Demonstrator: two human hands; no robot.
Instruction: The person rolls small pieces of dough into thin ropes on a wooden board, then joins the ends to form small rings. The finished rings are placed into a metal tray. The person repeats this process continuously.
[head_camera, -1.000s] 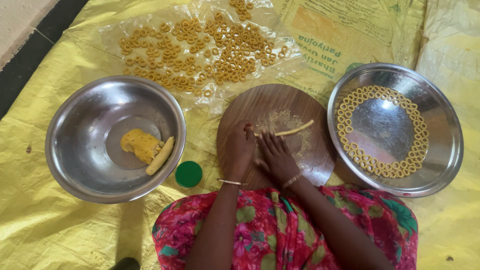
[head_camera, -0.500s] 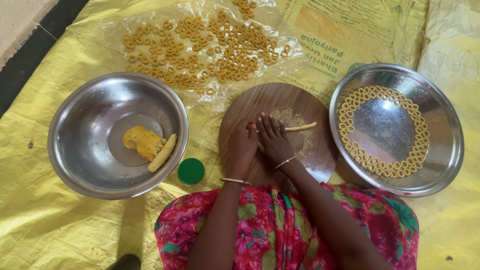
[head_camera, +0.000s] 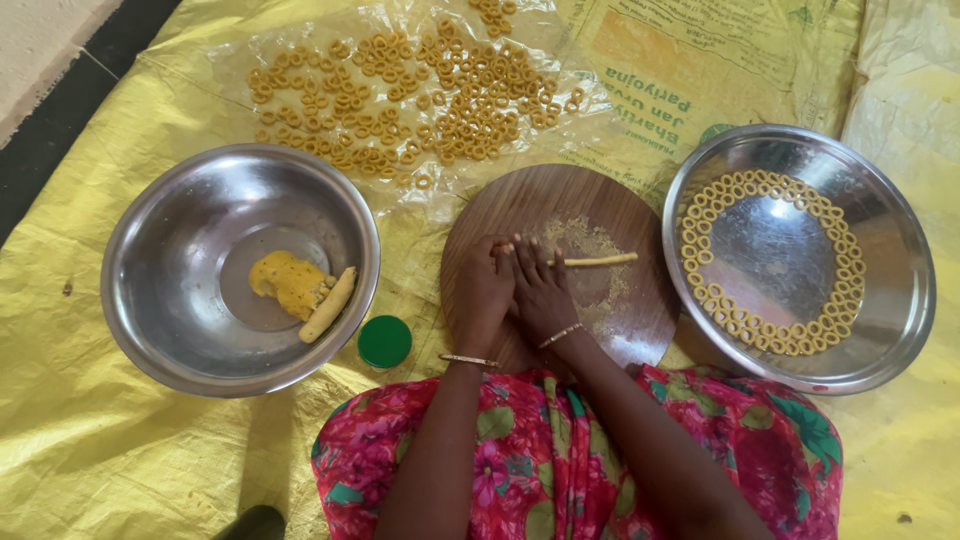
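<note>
Both hands lie flat, side by side, on a round wooden board. My left hand and my right hand press palms down on a thin yellow dough rope, whose free end sticks out to the right of my fingers. Crumbs of dough are scattered on the board around it. The part of the rope under my hands is hidden.
A steel bowl at left holds a lump of yellow dough and a short dough roll. A green lid lies beside it. A steel plate at right carries dough rings. Several more rings lie on clear plastic over the yellow sheet.
My hands have slid forward across the board and back, rolling the dough rope; it now looks straighter and level.
</note>
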